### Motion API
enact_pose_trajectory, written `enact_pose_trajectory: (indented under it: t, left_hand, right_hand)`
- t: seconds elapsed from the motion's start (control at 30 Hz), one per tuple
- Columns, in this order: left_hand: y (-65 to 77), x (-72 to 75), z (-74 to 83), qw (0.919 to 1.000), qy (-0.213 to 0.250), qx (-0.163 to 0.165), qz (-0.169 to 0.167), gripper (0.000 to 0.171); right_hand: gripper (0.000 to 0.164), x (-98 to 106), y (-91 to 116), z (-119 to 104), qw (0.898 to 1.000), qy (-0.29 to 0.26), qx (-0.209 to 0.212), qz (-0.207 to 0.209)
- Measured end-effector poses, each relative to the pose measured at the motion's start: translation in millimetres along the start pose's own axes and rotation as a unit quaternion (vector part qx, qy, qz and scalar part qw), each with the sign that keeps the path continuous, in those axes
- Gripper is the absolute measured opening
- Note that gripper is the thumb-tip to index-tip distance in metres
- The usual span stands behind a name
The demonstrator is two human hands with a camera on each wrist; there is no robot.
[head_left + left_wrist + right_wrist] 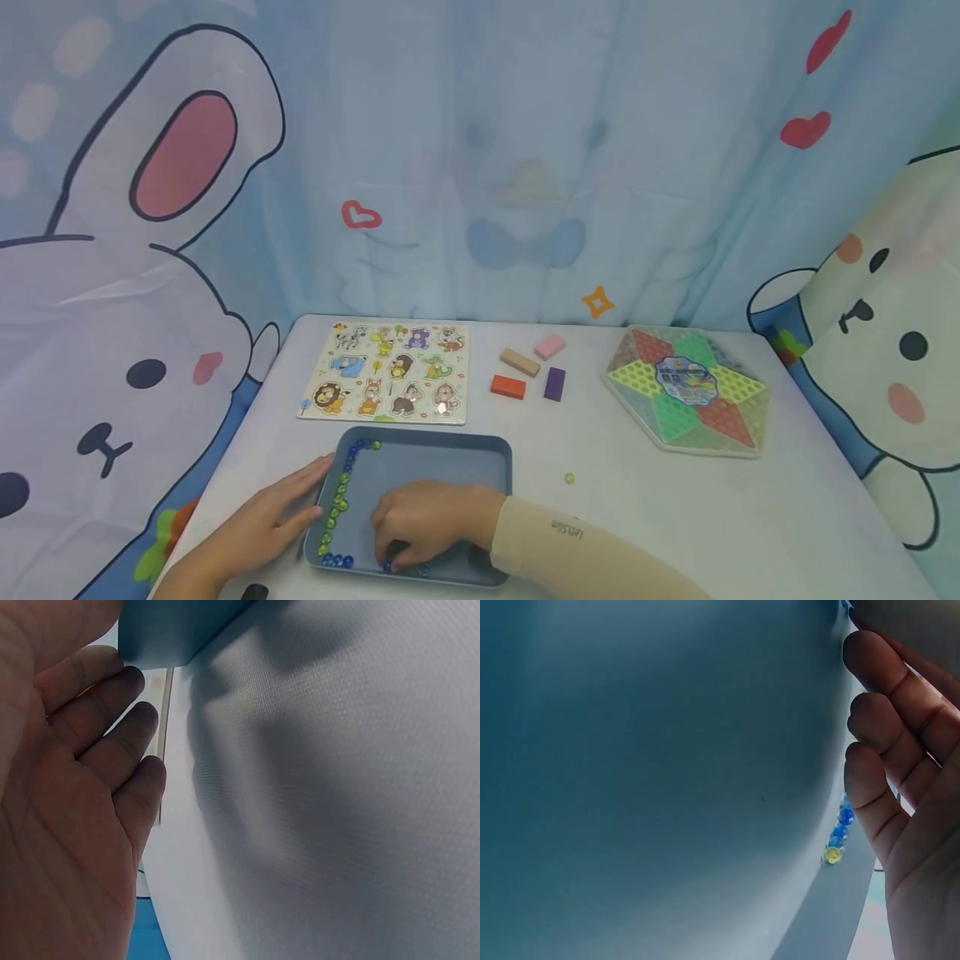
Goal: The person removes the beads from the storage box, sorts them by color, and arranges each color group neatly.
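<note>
A blue-grey tray lies near the table's front, with green and blue glass marbles lined along its left side and bending round two corners. My right hand reaches down into the tray by its near rim, fingers bent, thumb and fingertip pinching a blue marble at the floor. More marbles show beside the fingers. In the right wrist view, part of the marble row appears past the fingers. My left hand rests with extended fingers at the tray's left rim and holds nothing.
Behind the tray lies an animal puzzle board. Orange, purple, tan and pink blocks lie right of it. One green marble sits outside the tray. A patterned game box is at right.
</note>
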State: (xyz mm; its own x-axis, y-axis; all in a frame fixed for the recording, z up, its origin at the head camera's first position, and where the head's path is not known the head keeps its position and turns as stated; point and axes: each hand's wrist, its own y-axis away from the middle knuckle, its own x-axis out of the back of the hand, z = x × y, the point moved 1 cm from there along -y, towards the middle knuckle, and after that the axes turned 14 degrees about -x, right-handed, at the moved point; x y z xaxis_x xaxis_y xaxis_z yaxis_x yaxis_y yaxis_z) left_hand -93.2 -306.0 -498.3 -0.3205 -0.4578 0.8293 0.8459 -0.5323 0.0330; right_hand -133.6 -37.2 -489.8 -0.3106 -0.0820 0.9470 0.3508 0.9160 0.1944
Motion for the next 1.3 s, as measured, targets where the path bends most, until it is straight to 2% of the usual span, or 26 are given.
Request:
enact_pose_trajectory:
  t: [0.27, 0.43, 0.6, 0.87, 1.0, 1.17, 1.3]
  left_hand:
    - [0.3, -0.1, -0.8, 1.0, 0.001, -0.002, 0.001, 0.07]
    - [0.5, 0.3, -0.2, 1.0, 0.001, -0.006, -0.001, 0.071]
    - [0.5, -1.0, -0.8, 1.0, 0.004, -0.001, -0.005, 0.071]
    - [1.0, -0.1, -1.2, 0.9999, -0.009, -0.005, -0.002, 0.07]
    - [1.4, -0.5, -1.7, 0.9999, -0.015, -0.007, -0.002, 0.069]
    - [1.0, -0.5, -2.2, 0.9998, -0.014, -0.013, -0.001, 0.068]
    - [0.9, -0.1, -2.7, 0.9998, -0.013, -0.013, -0.002, 0.069]
  right_hand:
    - [0.017, 2, -2, 4, 0.999, -0.013, -0.02, 0.024]
    - [0.016, 25, 11, 8, 0.996, -0.044, -0.037, 0.062]
    - [0.018, 44, 30, 16, 0.99, -0.051, -0.059, 0.121]
    - [0.016, 71, 67, 28, 0.973, -0.059, -0.11, 0.195]
    - [0.014, 78, 88, 37, 0.96, -0.055, -0.13, 0.24]
    - [0.016, 79, 121, 52, 0.941, -0.066, -0.143, 0.3]
    - [0.017, 75, 147, 61, 0.93, -0.073, -0.17, 0.318]
